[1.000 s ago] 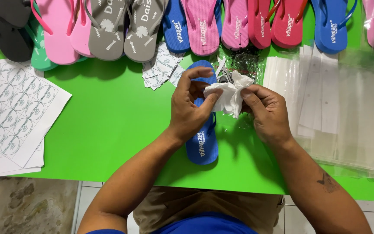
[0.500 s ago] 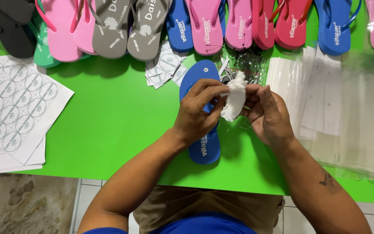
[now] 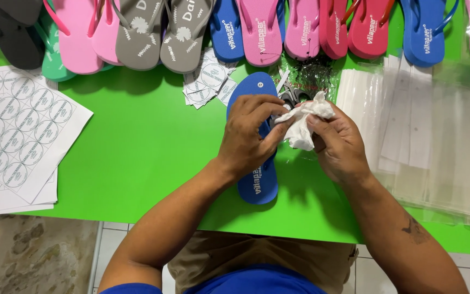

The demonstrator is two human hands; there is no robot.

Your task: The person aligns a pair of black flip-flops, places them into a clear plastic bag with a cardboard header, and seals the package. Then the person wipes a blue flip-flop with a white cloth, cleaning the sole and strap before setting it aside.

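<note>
- both hands pinch a white cloth (image 3: 303, 122) above a blue flip-flop (image 3: 258, 177) lying on the green table (image 3: 137, 141)
- left hand (image 3: 248, 136) & right hand (image 3: 338, 144) each closed on the cloth
- cloth looks soft, light, floppy – prob best held by bunched edges
- scissors (image 3: 290, 97) just behind

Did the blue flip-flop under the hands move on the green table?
No. The blue flip-flop lies in the same spot, its toe end beside the cut round stickers, on the green table. Only the camera view shifted slightly.
</note>
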